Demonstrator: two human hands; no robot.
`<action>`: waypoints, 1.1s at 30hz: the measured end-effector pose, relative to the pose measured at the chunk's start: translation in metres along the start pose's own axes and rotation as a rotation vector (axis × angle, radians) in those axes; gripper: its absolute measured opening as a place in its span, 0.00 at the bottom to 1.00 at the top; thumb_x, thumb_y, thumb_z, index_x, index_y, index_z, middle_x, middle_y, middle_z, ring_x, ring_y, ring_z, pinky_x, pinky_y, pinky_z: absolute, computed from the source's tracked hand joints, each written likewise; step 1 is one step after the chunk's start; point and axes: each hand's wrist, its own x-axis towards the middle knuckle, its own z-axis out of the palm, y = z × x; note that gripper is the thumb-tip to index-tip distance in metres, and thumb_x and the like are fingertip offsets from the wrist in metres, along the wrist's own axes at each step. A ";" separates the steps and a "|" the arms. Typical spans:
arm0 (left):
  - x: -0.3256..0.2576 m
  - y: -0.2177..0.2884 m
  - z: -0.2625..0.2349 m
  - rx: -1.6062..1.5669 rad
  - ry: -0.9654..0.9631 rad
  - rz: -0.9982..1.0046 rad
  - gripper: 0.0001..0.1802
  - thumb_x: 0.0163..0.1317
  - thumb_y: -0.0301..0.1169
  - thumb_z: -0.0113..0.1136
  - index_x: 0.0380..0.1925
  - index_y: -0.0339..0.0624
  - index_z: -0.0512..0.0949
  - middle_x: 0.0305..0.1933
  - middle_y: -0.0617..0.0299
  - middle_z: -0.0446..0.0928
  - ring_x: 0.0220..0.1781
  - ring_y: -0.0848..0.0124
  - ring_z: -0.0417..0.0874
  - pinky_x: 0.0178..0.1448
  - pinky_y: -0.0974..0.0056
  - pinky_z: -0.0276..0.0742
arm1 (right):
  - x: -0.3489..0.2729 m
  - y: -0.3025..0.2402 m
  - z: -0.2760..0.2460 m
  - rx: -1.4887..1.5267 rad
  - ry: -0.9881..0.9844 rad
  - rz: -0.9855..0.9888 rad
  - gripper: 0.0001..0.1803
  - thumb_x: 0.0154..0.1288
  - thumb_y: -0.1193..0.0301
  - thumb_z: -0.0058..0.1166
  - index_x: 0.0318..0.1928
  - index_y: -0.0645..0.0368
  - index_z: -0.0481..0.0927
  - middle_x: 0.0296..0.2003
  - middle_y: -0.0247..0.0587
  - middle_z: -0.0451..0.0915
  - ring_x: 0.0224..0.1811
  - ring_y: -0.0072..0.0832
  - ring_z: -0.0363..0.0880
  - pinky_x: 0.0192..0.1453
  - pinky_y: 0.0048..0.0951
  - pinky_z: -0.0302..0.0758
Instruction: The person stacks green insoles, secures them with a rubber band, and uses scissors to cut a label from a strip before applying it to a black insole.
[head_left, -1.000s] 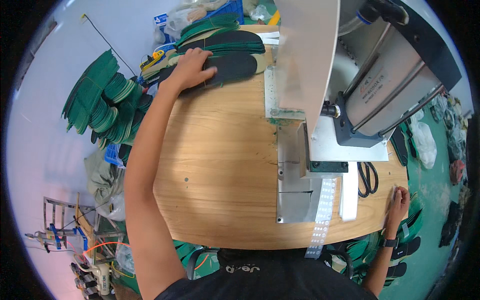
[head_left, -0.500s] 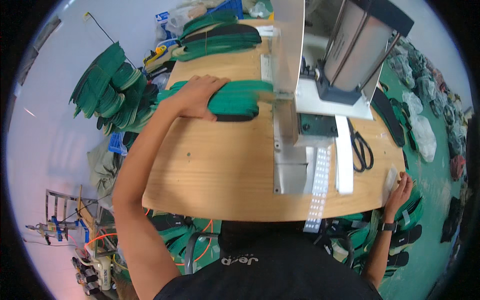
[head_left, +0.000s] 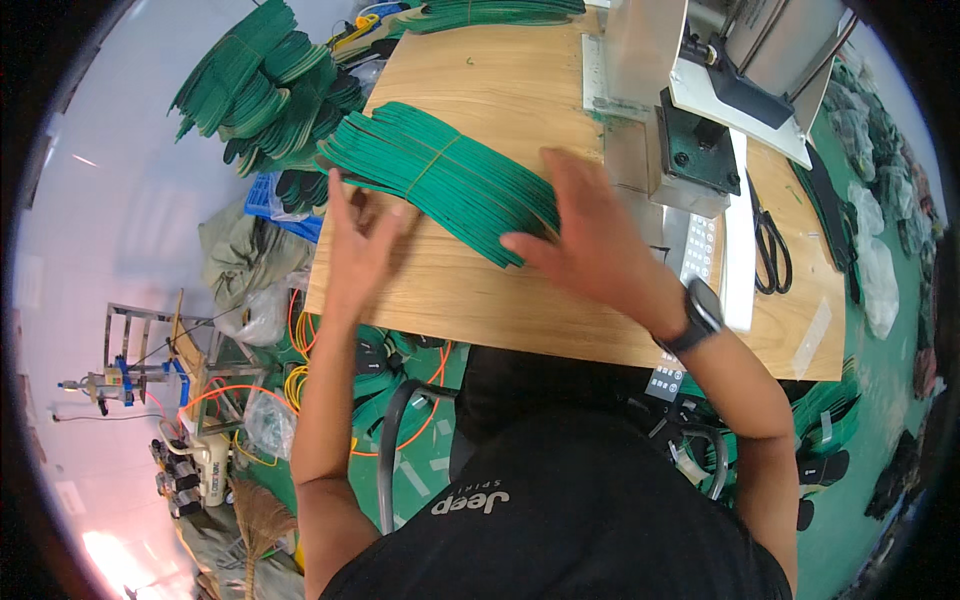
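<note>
A stack of green insoles (head_left: 430, 170) lies aslant on the wooden table, seen along its layered edges, with a thin rubber band (head_left: 436, 166) around its middle. Beside the stack's left end and near side is my left hand (head_left: 360, 250), slightly blurred, its fingers and thumb spread. At the right end, my right hand (head_left: 605, 235) has thumb and fingers wide apart around the tip, the thumb touching it or just over it. Neither hand appears to grip the stack. A dark watch is on my right wrist.
Right of the stack stands a press machine (head_left: 700, 155) with a metal cylinder. Black-handled scissors (head_left: 770, 250) and a strip of printed labels (head_left: 695, 250) lie beside it. More green insoles (head_left: 250, 90) are piled at the far left. Another bundle (head_left: 490, 12) sits at the table's back.
My right hand has come from the table's right edge to the stack. My left hand has left its top for the near left side. The stack now lies aslant; the view has shifted.
</note>
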 end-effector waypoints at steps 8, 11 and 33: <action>-0.006 0.027 0.028 -0.181 -0.050 -0.021 0.57 0.60 0.30 0.66 0.73 0.34 0.31 0.70 0.39 0.58 0.68 0.58 0.66 0.69 0.58 0.65 | -0.013 -0.023 0.035 0.435 -0.296 0.273 0.38 0.58 0.61 0.62 0.61 0.71 0.63 0.51 0.62 0.73 0.55 0.54 0.72 0.61 0.43 0.68; -0.001 0.018 0.021 -0.074 -0.088 0.072 0.55 0.58 0.29 0.67 0.73 0.31 0.35 0.71 0.40 0.56 0.70 0.58 0.64 0.71 0.59 0.62 | -0.004 -0.017 0.034 0.502 -0.303 0.317 0.37 0.58 0.66 0.60 0.63 0.71 0.62 0.53 0.62 0.73 0.57 0.51 0.73 0.61 0.39 0.70; -0.005 0.021 0.013 -0.103 -0.126 0.048 0.41 0.60 0.28 0.65 0.71 0.35 0.56 0.68 0.46 0.65 0.66 0.64 0.69 0.69 0.62 0.64 | 0.016 -0.021 0.051 0.171 -0.216 0.112 0.41 0.56 0.47 0.63 0.53 0.73 0.66 0.41 0.64 0.77 0.45 0.59 0.77 0.49 0.50 0.74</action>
